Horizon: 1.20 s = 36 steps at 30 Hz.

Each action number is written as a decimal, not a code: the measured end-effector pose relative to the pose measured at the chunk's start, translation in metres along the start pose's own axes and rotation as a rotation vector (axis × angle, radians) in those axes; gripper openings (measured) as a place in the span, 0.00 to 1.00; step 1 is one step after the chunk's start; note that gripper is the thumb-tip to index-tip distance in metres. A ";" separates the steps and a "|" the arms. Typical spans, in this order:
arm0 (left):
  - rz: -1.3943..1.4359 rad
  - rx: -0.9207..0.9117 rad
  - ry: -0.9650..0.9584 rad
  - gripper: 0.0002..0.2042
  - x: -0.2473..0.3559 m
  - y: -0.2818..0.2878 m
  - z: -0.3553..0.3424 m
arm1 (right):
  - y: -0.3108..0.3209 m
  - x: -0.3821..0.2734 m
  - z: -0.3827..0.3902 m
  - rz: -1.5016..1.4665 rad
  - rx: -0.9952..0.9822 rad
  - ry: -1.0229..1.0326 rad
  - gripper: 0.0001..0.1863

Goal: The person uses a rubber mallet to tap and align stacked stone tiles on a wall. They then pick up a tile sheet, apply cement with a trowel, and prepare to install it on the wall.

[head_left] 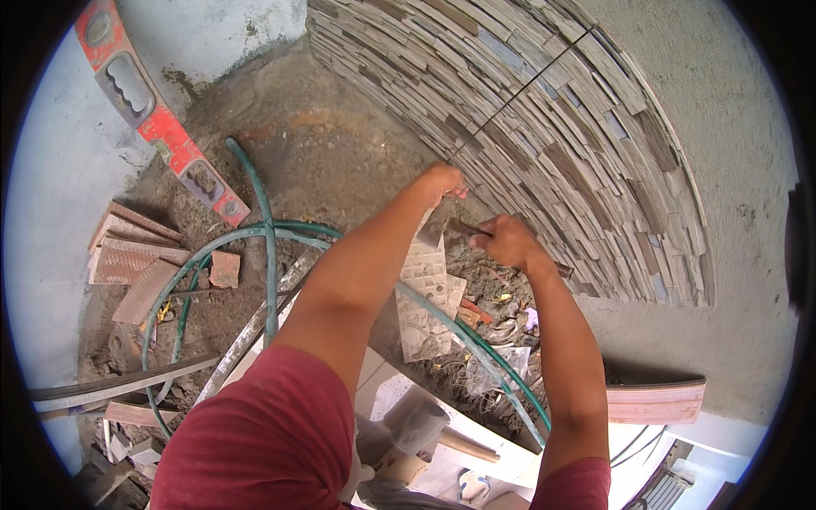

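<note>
My left hand (444,180) is closed, its fingers curled down near the foot of the stone-strip wall cladding (527,119). What it holds, if anything, is hidden. Just to its right, my right hand (512,242) wraps round the brown handle of a tool (465,228). The tool has a flat grey head on the side toward my left hand; its exact kind is not clear. Below both hands lies a pale, grid-backed tile piece (422,293) on dirt and rubble. A thin dark line or rod (531,81) slants across the cladding above my left hand.
A red spirit level (166,127) leans against the left wall. Green hoses (270,225) loop across the muddy ground, near broken tiles (136,251). Debris (501,327) lies below my right hand. A grey cylindrical container (416,422) and another tile (656,401) are nearer me.
</note>
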<state>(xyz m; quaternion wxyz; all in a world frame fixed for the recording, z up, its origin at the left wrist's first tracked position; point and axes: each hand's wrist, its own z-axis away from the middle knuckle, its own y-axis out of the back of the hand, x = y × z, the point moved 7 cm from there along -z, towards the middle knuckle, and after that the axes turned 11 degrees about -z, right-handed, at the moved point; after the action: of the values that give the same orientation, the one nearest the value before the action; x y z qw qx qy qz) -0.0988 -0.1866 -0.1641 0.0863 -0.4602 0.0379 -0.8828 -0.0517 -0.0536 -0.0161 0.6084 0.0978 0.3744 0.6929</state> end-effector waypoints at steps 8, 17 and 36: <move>-0.001 0.005 0.045 0.04 0.006 0.000 0.006 | -0.013 -0.008 0.007 -0.020 -0.097 0.073 0.23; -0.012 -0.057 0.011 0.03 0.003 -0.001 0.001 | -0.010 0.016 -0.002 -0.026 0.093 -0.002 0.26; -0.782 0.121 -0.011 0.20 0.046 0.021 0.066 | -0.128 0.179 0.343 -0.463 0.515 -0.117 0.14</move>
<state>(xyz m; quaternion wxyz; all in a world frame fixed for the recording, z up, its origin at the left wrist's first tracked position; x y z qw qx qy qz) -0.0679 -0.2153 -0.0924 -0.2293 -0.4388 -0.1927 -0.8472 0.2065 0.2445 0.0856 0.7251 0.2000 0.5137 0.4127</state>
